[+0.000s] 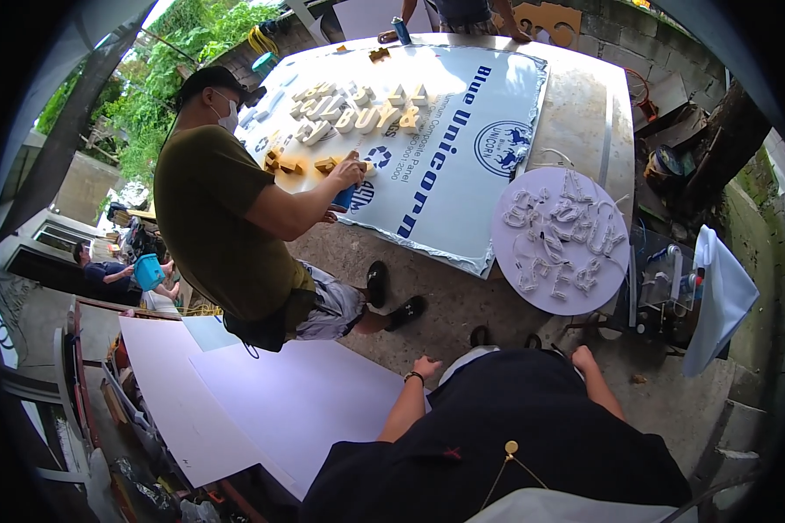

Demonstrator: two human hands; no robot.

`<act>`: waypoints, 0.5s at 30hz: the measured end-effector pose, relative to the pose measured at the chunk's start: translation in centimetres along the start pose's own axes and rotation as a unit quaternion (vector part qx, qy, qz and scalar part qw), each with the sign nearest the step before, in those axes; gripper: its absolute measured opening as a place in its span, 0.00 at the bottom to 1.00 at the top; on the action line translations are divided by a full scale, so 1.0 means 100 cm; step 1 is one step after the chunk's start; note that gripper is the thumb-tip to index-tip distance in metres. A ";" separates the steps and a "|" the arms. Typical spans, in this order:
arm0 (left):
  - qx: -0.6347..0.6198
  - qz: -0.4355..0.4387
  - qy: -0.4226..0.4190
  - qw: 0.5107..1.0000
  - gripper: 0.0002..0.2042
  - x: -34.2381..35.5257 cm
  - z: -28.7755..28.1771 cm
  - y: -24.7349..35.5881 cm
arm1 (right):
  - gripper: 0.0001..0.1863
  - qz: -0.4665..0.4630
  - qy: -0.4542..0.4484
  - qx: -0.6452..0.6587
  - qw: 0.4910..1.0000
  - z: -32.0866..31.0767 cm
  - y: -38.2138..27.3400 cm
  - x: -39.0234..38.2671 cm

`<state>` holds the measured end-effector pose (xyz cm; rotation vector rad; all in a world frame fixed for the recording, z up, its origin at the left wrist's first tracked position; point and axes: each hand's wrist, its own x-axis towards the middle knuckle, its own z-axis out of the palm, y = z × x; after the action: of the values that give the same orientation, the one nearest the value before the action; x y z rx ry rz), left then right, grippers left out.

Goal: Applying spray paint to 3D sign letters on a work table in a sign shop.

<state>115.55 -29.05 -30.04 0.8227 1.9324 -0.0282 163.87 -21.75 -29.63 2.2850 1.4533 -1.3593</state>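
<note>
In the head view, the left hand is hanging near white sheets, the right hand nearer a round board; their grip I cannot tell. This board is carrying pale letters beside the desk, where a large panel is lying above concrete ground.

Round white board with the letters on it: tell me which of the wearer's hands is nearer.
Right. In the picture, the right hand is just below the round white board; the left hand is farther off, below and to its left.
</note>
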 end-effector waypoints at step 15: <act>-0.056 -0.016 -0.092 0.994 0.32 -0.020 -0.013 0.021 | 0.14 -0.013 0.012 -0.012 1.000 0.003 0.000 0.000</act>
<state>116.22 -28.04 -27.13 0.6906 1.7571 -0.0148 163.72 -21.89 -29.83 2.2828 1.5040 -1.3197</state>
